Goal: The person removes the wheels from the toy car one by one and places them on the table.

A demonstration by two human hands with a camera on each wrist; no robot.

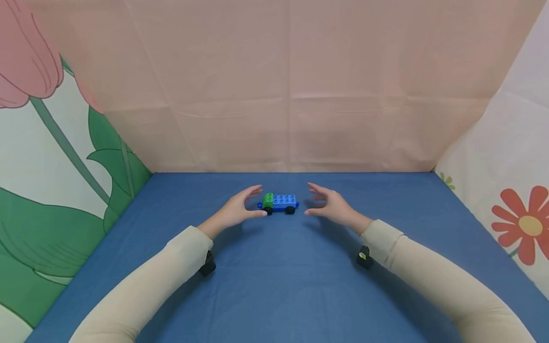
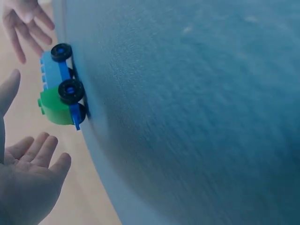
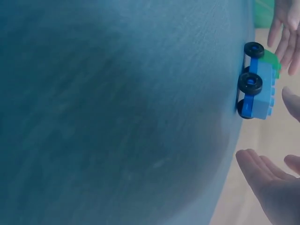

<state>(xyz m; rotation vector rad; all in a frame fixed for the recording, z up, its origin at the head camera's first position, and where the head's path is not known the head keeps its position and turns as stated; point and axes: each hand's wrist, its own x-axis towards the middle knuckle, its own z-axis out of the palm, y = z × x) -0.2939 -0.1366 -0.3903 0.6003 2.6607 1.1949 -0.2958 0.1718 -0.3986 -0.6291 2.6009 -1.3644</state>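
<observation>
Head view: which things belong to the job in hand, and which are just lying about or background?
In the job:
toy truck
left hand, near its green end
right hand, near its blue end

Background:
blue surface
tan backdrop
flower-printed side panels
black wrist devices

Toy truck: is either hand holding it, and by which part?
Nothing is held: the left hand and right hand flank the toy truck without gripping it.
</observation>
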